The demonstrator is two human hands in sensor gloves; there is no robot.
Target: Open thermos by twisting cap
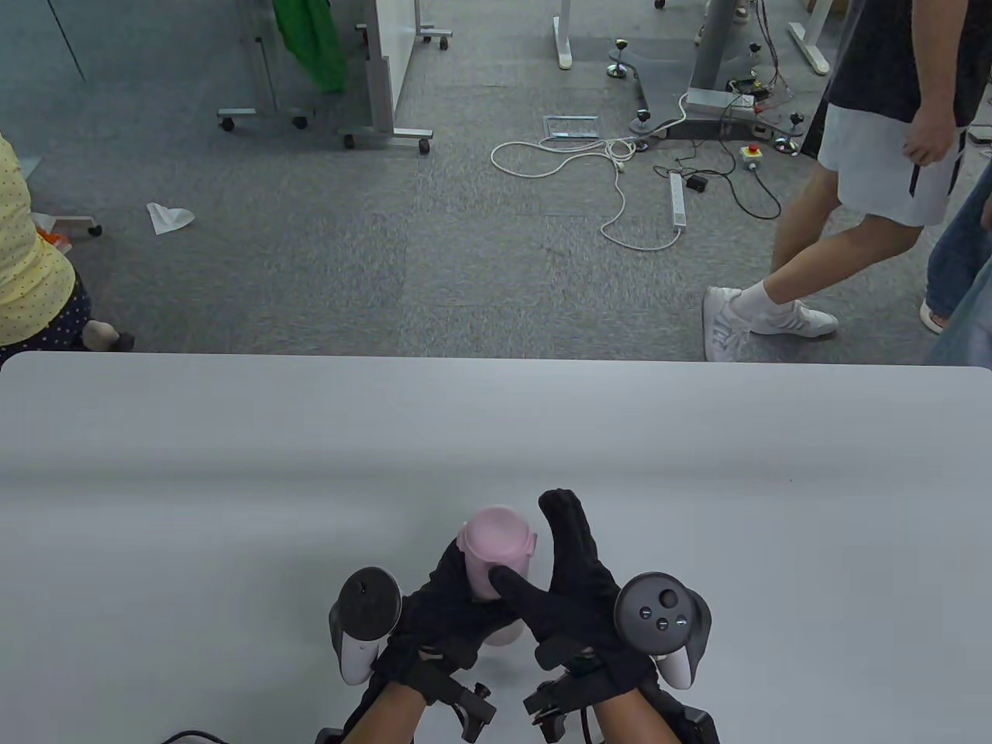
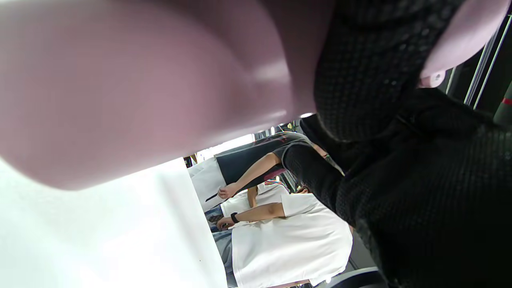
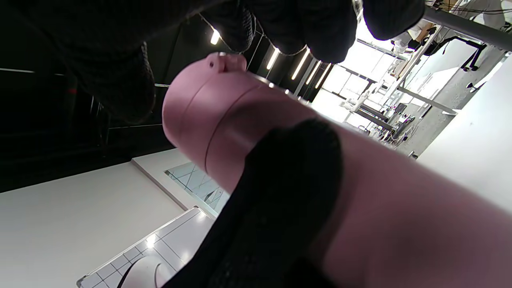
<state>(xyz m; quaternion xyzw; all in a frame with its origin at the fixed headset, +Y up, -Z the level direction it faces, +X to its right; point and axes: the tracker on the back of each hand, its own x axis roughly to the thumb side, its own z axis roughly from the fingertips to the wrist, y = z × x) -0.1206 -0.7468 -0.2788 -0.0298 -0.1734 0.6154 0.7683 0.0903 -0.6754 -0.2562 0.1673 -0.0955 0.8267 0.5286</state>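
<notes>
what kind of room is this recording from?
Likely an office-style lab or test space, not a home: grey carpet tiles, wheeled whiteboard stands, and loose cables with a power strip and a red emergency-stop button beyond the white table.

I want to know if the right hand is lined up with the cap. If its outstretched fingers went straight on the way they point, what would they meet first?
Probably nothing: the right hand points away along the thermos, beside the cap, toward bare table. Depth is unclear.
</notes>
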